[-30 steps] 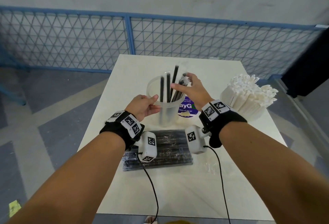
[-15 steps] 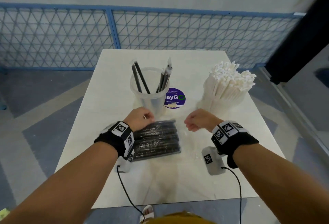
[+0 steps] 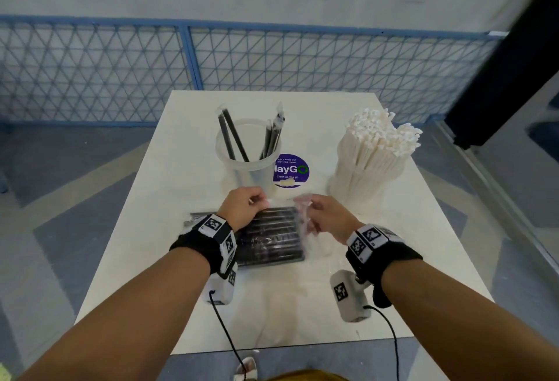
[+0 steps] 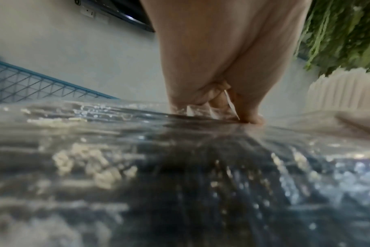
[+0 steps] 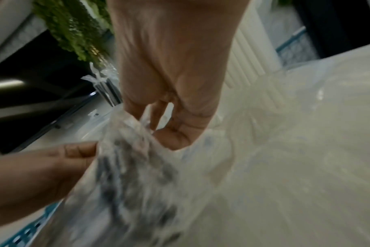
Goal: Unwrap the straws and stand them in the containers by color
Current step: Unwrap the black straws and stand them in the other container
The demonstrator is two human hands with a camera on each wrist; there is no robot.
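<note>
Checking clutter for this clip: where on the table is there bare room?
Bare: the near strip of the table before the straw pack, and the far edge behind the clear cup. Crowded: between the cup and the white straws.

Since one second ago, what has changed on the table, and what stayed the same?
Both hands left the clear container and came down to the pack of black straws. The left hand and right hand now pinch its plastic wrap. The black straws in the container and the white straws stayed as they were.

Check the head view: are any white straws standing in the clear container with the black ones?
No. The clear container holds only black straws; the white straws stand apart to its right.
</note>
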